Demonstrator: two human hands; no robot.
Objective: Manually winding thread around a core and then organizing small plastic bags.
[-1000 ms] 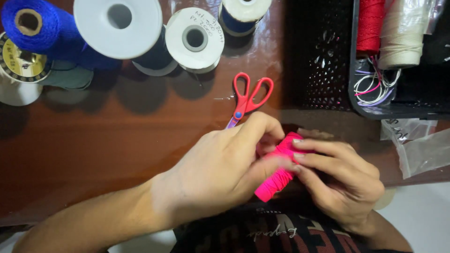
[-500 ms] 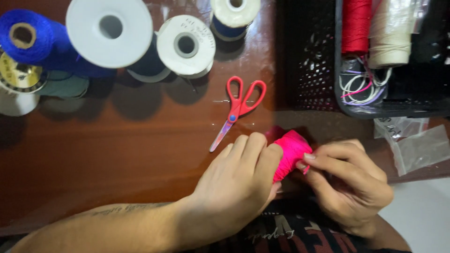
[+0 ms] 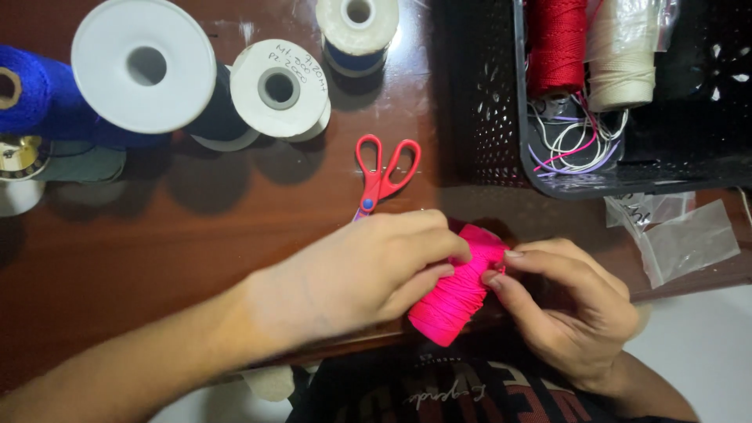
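Note:
A bright pink spool of cord (image 3: 458,290) lies tilted at the near edge of the brown wooden table (image 3: 157,258). My left hand (image 3: 360,270) wraps over its left side and grips it. The fingertips of my right hand (image 3: 568,309) pinch at the spool's upper right end. Red-handled scissors (image 3: 381,176) lie shut just beyond my left hand, their blades partly hidden under it.
Several spools stand at the back left: a big white one (image 3: 143,66), a smaller white one (image 3: 280,88), a blue one (image 3: 35,98). A dark perforated basket (image 3: 501,117) at the back right holds a red cone (image 3: 558,43), a cream cone (image 3: 623,55) and loose cords. Clear plastic bags (image 3: 677,235) lie right.
My left hand has slid left off the top of the pink spool, showing more of it. The spool has turned a little under both hands.

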